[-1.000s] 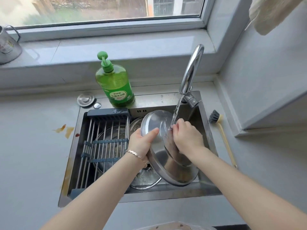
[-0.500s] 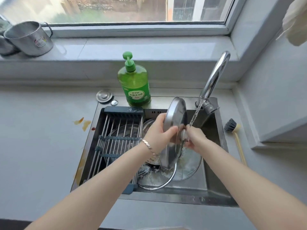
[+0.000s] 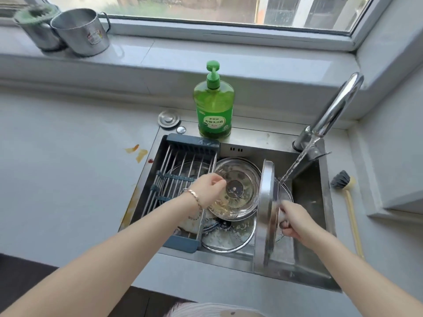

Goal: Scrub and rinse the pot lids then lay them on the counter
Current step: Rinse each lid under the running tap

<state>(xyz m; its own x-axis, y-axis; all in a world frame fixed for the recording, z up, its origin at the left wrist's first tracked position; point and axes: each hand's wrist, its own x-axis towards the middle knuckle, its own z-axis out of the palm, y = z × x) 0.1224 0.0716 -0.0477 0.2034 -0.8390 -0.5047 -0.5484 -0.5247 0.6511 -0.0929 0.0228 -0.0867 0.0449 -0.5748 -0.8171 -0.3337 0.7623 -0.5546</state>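
My right hand [image 3: 295,225] grips the knob side of a stainless steel lid [image 3: 267,202], which stands on edge in the sink [image 3: 251,139], at the foot of the running water stream [image 3: 295,165]. My left hand [image 3: 206,191] is off that lid, its fingers loosely curled over the left rim of a greasy glass lid [image 3: 242,177] lying tilted in the sink. A second dirty glass lid [image 3: 229,241] lies beneath it. Another lid [image 3: 183,175] shows under the drain rack.
A wire drain rack [image 3: 174,191] spans the sink's left half. The faucet [image 3: 336,106] arches in from the right. A green soap bottle [image 3: 214,108] stands behind the sink, a dish brush [image 3: 343,181] lies at its right. Two steel pots [image 3: 80,30] sit on the sill. The counter [image 3: 68,179] carries orange stains [image 3: 137,152].
My left hand let go of the steel lid and dropped onto the glass lid at the left. My right hand now keeps the steel lid on edge alone.
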